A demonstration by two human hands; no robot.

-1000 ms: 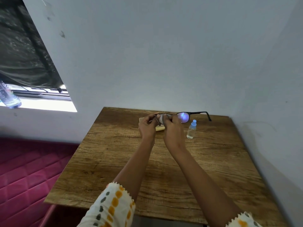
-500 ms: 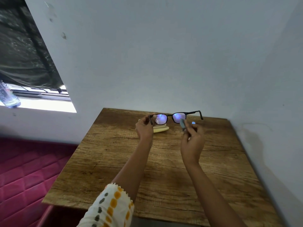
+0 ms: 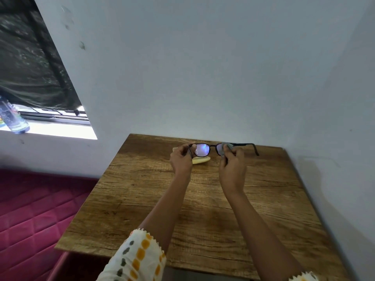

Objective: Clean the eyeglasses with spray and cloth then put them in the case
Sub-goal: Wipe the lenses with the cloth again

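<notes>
- There's the left hand pinching the eyeglasses over the table's far edge.
- The right hand clamps the grey cloth on one lens.
- The yellow case sits partly behind that left hand.

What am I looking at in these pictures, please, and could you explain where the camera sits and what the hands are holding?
There is no machine here: a person works with two bare hands. The single view comes from a camera worn on the head, looking forward and down, so both arms reach in from the bottom edge. The left hand pinches the eyeglasses at one end of the frame, holding them up over the wooden table. The right hand has a grey cloth in its grip, pressed over the other lens. A pale yellow object, perhaps the case, lies on the table just beyond the left hand.
</notes>
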